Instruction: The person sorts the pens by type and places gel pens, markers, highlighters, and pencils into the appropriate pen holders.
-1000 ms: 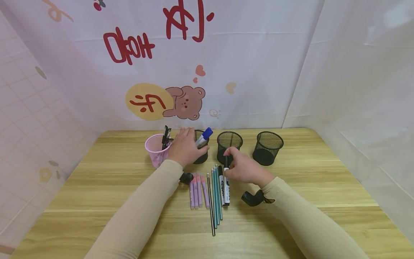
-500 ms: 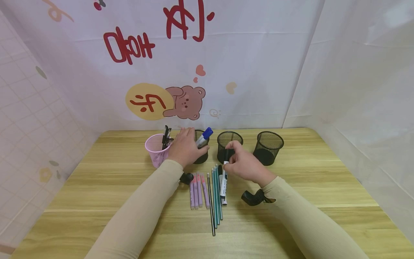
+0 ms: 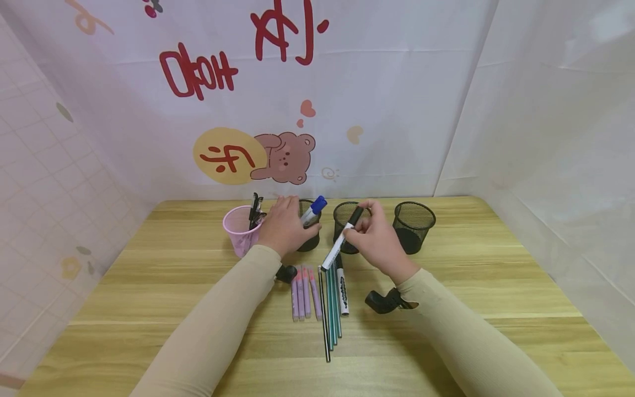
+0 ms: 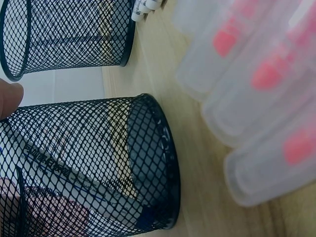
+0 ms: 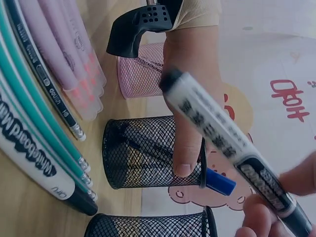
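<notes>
The right hand (image 3: 379,240) now has the black-capped marker (image 3: 338,246) lifted and tilted over the tops of the pencils (image 3: 333,317), pinched near its cap — so it is free from the row, while another marker (image 3: 343,292) lies beside them. The left hand (image 3: 285,226) holds the rim of the black cup (image 5: 148,173) with the blue-capped marker (image 3: 313,209). Just behind the lifted marker stands the next cup (image 3: 349,247), its rim near the fingers — little room there. More open worktop (image 3: 496,275) extends to the right, toward the cloth (image 3: 541,149).
</notes>
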{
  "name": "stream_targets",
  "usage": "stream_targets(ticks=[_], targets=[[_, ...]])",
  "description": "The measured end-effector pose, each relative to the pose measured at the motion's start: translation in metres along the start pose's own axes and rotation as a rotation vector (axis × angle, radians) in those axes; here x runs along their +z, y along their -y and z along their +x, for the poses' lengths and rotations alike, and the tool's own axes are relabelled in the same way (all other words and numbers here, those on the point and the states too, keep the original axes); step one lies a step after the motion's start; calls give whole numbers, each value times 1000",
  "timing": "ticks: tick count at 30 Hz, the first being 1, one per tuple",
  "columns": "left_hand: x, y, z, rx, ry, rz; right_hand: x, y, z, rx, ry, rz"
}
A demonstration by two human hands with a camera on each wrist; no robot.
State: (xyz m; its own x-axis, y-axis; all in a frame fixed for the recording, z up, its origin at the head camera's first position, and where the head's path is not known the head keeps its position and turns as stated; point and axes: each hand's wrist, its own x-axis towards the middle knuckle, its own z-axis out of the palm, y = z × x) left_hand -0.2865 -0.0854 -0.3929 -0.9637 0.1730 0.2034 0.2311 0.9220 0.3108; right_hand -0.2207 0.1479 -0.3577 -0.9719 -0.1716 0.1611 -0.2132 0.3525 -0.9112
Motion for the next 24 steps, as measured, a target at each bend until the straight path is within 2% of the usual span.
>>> stream_targets(ticks=[8, 16, 24], targets=[[2, 0, 0, 3, -8, 6, 4, 0, 5, -36, -135, 52], [1, 0, 1, 3, 0, -5, 9, 2, 8, -125, -277, 112], [-1, 0, 0, 6, 13, -10, 14, 1, 12, -191, -370, 124]])
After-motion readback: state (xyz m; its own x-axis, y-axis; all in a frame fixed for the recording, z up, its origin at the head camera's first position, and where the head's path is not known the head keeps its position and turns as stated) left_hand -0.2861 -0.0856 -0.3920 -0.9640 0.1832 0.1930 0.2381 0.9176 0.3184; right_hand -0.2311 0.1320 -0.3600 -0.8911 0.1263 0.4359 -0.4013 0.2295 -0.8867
